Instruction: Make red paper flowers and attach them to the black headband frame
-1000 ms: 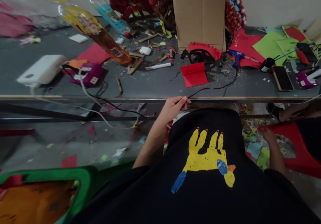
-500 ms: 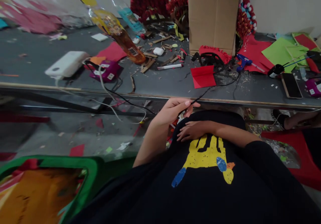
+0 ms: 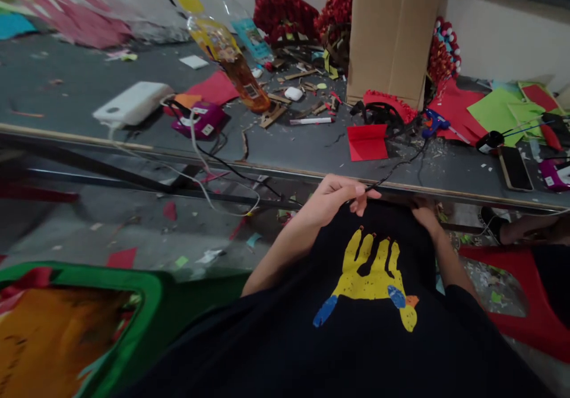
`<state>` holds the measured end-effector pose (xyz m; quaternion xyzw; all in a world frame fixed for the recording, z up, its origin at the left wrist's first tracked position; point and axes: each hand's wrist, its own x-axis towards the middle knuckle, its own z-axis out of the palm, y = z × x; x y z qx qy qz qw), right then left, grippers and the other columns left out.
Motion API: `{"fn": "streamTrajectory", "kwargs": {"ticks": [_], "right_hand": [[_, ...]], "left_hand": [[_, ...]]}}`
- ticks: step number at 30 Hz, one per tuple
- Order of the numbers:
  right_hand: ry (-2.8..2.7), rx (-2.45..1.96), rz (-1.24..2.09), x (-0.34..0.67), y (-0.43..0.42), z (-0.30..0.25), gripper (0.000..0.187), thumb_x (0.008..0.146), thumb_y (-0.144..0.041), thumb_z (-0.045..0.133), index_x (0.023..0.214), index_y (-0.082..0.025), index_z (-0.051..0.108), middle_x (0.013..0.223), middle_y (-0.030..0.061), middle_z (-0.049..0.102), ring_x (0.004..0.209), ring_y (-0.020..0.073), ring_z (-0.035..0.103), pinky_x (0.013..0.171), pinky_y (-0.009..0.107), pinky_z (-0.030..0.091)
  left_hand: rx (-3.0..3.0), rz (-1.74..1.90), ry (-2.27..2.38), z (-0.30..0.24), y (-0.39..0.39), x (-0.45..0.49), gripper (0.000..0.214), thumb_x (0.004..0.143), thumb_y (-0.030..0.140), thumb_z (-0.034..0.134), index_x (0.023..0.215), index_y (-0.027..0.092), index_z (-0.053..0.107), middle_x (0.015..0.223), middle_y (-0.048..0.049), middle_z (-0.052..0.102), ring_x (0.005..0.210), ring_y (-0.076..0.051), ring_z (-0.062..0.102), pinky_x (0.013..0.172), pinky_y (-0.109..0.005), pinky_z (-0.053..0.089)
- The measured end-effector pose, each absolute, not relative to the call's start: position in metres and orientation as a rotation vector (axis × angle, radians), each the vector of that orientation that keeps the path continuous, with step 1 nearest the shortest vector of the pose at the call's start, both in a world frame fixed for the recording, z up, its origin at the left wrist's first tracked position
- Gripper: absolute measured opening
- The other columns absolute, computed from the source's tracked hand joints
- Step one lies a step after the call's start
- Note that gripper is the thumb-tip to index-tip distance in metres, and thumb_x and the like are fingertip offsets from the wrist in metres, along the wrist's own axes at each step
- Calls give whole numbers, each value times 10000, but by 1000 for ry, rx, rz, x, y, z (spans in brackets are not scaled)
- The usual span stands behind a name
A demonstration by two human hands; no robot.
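Just in front of the table edge, my left hand [image 3: 341, 199] is closed with thumb and fingers pinching a thin black cord [image 3: 392, 171]. From there the cord runs up over the table to a blue glue gun [image 3: 434, 123]. My right hand [image 3: 425, 215] is at the table's front edge by the dark shirt [image 3: 378, 344]; its fingers are mostly hidden. A folded red paper [image 3: 367, 142] lies on the table just beyond my left hand.
A white power bank [image 3: 133, 104] and a purple power strip [image 3: 200, 120] with cables stand at left. Behind are bottles [image 3: 243, 71], wood scraps and a cardboard piece [image 3: 392, 35]. A phone [image 3: 515, 167] lies right. A green bin [image 3: 151, 291] stands lower left.
My right hand has left my shirt front and moved up to the right, to the table edge. My left hand still pinches the cord. The view has shifted slightly.
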<state>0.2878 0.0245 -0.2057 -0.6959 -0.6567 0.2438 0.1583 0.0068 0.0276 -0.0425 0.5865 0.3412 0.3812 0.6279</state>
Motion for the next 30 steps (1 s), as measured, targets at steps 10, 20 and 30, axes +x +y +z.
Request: {"fn": "streamTrajectory", "kwargs": {"ticks": [10,20,30], "right_hand": [[-1163,-1034,1257,220,-21,-141,462,697,-585,691,1008,-244,707,784,15,672,618,125,596,601,279,509],[-1074,-851,1099,183,11,-99,221,694,-456,752,796,-261,733,903,6,632,662,94,585,536,223,493],[-1116,-1107,977,195,15,-103,228,698,-431,747,813,-235,738,897,15,742,691,140,666,694,298,572]], "left_hand": [[1435,703,541,-34,16,25,251,852,228,502,794,122,722,624,-32,647,534,-94,508,536,-220,434],[1931,1009,777,-57,34,23,182,881,223,548,830,154,708,856,-55,710,771,-135,642,715,-249,506],[2143,983,858,-64,43,26,138,873,212,557,842,156,679,815,-39,695,740,-128,631,679,-239,474]]}}
